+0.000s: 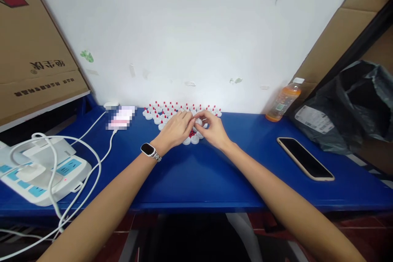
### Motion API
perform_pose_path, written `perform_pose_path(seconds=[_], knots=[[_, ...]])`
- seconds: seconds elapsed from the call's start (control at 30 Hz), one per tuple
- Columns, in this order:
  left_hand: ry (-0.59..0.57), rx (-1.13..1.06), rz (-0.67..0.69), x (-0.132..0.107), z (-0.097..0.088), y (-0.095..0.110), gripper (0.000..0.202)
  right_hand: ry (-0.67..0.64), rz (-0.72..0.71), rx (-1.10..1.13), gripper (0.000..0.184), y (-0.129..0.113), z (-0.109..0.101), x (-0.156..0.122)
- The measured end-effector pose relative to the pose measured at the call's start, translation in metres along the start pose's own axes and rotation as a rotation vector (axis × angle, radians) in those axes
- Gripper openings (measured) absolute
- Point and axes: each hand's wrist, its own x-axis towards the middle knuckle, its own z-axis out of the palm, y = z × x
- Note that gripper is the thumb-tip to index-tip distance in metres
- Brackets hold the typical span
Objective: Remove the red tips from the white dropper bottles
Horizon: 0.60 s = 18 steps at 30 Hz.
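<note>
My right hand (213, 129) pinches a white cap (199, 122) between thumb and fingers, just above the table. Against it comes my left hand (177, 129), palm down with thumb and fingers closed together; whatever its fingertips hold is hidden. Behind both hands stand rows of white caps with red tips (157, 118), upright on the blue table (199, 172). Under the hands lie small red pieces (192, 134), partly covered. Near them sit white caps (194, 140) with no red tip showing.
A phone (305, 159) lies at right, near an orange drink bottle (284, 100) and a dark plastic bag (334, 110). At left are a power strip (46, 176) with looping white cables and a lit, blurred-out device (121, 117). A white wall (184, 41) closes the back.
</note>
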Motion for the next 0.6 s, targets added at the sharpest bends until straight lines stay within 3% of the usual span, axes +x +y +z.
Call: perform_pose_path(seconds=[0.17, 0.3, 0.47, 0.6], knots=[[0.055, -0.081, -0.018, 0.002, 0.001, 0.002, 0.035, 0.049, -0.109, -0.048, 0.018, -0.009, 0.001, -0.003], [0.162, -0.331, -0.202, 0.007, 0.008, 0.009, 0.040, 0.084, -0.208, -0.217, 0.024, -0.012, 0.000, 0.000], [0.217, -0.587, -0.402, 0.015, 0.015, 0.017, 0.041, 0.091, -0.281, -0.329, 0.027, -0.013, 0.007, 0.003], [0.215, -0.798, -0.566, 0.017, 0.010, 0.004, 0.042, 0.116, -0.256, -0.416, 0.024, -0.007, 0.000, 0.005]])
